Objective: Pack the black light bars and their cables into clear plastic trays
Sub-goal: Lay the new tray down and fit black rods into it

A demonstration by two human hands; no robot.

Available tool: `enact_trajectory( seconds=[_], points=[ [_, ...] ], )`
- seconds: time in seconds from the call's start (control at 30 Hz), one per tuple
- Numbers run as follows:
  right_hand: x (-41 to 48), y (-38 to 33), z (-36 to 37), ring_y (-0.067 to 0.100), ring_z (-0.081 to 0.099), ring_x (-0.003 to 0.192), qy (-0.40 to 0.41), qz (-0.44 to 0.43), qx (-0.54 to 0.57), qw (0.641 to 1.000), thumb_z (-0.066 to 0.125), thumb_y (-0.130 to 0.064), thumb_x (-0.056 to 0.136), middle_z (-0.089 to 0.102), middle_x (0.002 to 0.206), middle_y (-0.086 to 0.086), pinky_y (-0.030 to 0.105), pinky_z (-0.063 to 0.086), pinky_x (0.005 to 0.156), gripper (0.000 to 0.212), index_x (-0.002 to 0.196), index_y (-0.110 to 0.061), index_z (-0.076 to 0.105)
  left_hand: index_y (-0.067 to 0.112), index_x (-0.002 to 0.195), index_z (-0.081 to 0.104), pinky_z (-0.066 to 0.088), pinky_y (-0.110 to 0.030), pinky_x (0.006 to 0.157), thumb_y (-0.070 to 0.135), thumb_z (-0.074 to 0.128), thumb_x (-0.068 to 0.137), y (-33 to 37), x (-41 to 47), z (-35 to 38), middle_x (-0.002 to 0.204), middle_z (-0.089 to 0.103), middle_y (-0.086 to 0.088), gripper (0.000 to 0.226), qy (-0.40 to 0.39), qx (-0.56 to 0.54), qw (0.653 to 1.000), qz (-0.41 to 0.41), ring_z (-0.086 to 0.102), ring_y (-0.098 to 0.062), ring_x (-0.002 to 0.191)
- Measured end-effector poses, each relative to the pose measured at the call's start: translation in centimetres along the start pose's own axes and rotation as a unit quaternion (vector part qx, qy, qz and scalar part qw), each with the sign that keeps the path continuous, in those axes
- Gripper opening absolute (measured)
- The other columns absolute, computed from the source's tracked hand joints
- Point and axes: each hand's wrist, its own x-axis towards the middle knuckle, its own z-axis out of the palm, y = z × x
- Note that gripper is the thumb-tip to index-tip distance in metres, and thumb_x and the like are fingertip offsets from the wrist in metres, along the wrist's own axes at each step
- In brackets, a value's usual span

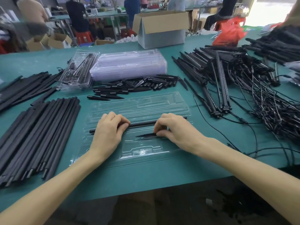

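Observation:
An open clear plastic tray [142, 151] lies on the green table in front of me. A long black rod [142, 124] lies across the tray in one of its channels. My left hand [108, 130] has its fingers curled over the rod's left part. My right hand [175, 127] is at the rod's right part, and its fingertips pinch the thick end of a black pointed spike [146, 135] lying just below the rod. Black light bars with tangled cables [235, 82] are heaped at the right.
A bundle of black rods [40, 130] lies at the left. Loose spikes [133, 86] lie behind the tray, with a stack of clear trays [129, 65] and a filled tray [76, 72] beyond. A cardboard box [162, 28] stands at the back. People work at far tables.

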Motion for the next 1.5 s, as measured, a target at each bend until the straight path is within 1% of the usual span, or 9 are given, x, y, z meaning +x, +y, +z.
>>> enact_trajectory(
  seconds=[0.43, 0.6, 0.83, 1.0, 1.1, 1.17, 1.23, 1.33, 1.5],
  points=[
    [-1.3, 0.1, -0.7, 0.013, 0.049, 0.105, 0.000, 0.015, -0.029, 0.999, 0.062, -0.017, 0.098, 0.059, 0.103, -0.007, 0.035, 0.045, 0.092, 0.009, 0.104, -0.016, 0.069, 0.016, 0.098, 0.071, 0.046, -0.040, 0.088, 0.014, 0.068, 0.094, 0.0, -0.1, -0.2, 0.088, 0.054, 0.003, 0.006, -0.010, 0.021, 1.000, 0.006, 0.048, -0.019, 0.091],
    [-1.7, -0.1, -0.7, 0.013, 0.048, 0.107, 0.007, 0.010, -0.040, 0.999, 0.058, -0.019, 0.100, 0.058, 0.107, -0.004, 0.034, 0.044, 0.093, 0.014, 0.109, -0.018, 0.069, 0.012, 0.100, 0.069, 0.043, -0.041, 0.091, 0.010, 0.072, 0.090, 1.8, 0.7, -0.9, 0.095, 0.053, 0.001, 0.011, -0.027, 0.100, 0.991, 0.091, 0.051, -0.023, 0.095],
    [-2.0, -0.3, -0.5, 0.023, 0.052, 0.103, 0.032, -0.016, -0.058, 0.998, 0.056, -0.013, 0.096, 0.060, 0.107, 0.002, 0.040, 0.044, 0.090, 0.021, 0.114, -0.012, 0.067, 0.015, 0.099, 0.069, 0.042, -0.033, 0.090, 0.017, 0.066, 0.095, 7.9, 3.1, 1.5, 0.096, 0.057, 0.003, 0.005, -0.078, -0.015, 0.984, 0.161, 0.052, -0.017, 0.095],
    [-3.2, 1.2, -2.3, 0.018, 0.053, 0.109, 0.069, -0.004, -0.035, 0.997, 0.057, -0.017, 0.099, 0.061, 0.111, -0.001, 0.036, 0.044, 0.097, 0.020, 0.117, -0.014, 0.066, 0.015, 0.108, 0.067, 0.041, -0.032, 0.096, 0.015, 0.063, 0.096, 8.4, 5.7, 4.3, 0.106, 0.057, 0.001, 0.012, -0.036, -0.018, 0.989, 0.140, 0.051, -0.018, 0.103],
    [-2.8, 2.4, -4.5, 0.010, 0.058, 0.101, 0.105, 0.018, 0.014, 0.994, 0.062, -0.017, 0.097, 0.064, 0.106, -0.003, 0.029, 0.047, 0.095, 0.019, 0.116, -0.014, 0.066, 0.010, 0.125, 0.063, 0.040, -0.038, 0.104, 0.020, 0.062, 0.098, 7.7, 6.6, 6.1, 0.126, 0.060, -0.005, 0.029, -0.047, 0.006, 0.994, 0.102, 0.053, -0.026, 0.119],
    [-1.7, 3.4, -6.4, 0.007, 0.061, 0.094, 0.142, 0.031, 0.045, 0.988, 0.065, -0.015, 0.096, 0.066, 0.103, -0.002, 0.023, 0.050, 0.089, 0.021, 0.116, -0.012, 0.067, 0.006, 0.142, 0.052, 0.032, -0.038, 0.115, 0.032, 0.052, 0.102, 7.2, 6.8, 7.4, 0.146, 0.051, -0.010, 0.047, -0.093, 0.027, 0.993, 0.062, 0.045, -0.028, 0.137],
    [0.1, 4.7, -8.3, 0.007, 0.063, 0.093, 0.181, 0.045, 0.049, 0.981, 0.066, -0.015, 0.095, 0.068, 0.104, -0.001, 0.020, 0.050, 0.086, 0.023, 0.118, -0.011, 0.067, 0.010, 0.154, 0.036, 0.021, -0.036, 0.123, 0.051, 0.027, 0.103, 6.8, 7.0, 8.4, 0.161, 0.033, -0.006, 0.066, -0.137, 0.073, 0.987, 0.040, 0.027, -0.021, 0.150],
    [3.7, 7.9, -11.5, 0.016, 0.060, 0.099, 0.223, 0.096, -0.012, 0.970, 0.063, -0.019, 0.097, 0.064, 0.109, 0.005, 0.028, 0.049, 0.092, 0.026, 0.120, -0.007, 0.064, 0.021, 0.160, 0.020, 0.007, -0.031, 0.125, 0.063, -0.002, 0.097, 6.2, 6.8, 9.0, 0.167, 0.016, 0.005, 0.079, -0.158, 0.104, 0.981, 0.049, 0.010, -0.011, 0.154],
    [8.7, 15.2, -17.6, 0.035, 0.040, 0.127, 0.237, 0.255, -0.213, 0.913, 0.054, -0.021, 0.100, 0.046, 0.136, 0.021, 0.041, 0.037, 0.107, 0.040, 0.133, 0.001, 0.047, 0.026, 0.161, 0.016, 0.000, -0.026, 0.123, 0.062, -0.001, 0.096, 6.4, 6.6, 8.8, 0.167, 0.010, 0.011, 0.076, -0.160, 0.109, 0.980, 0.040, 0.004, -0.004, 0.153]
  ],
)
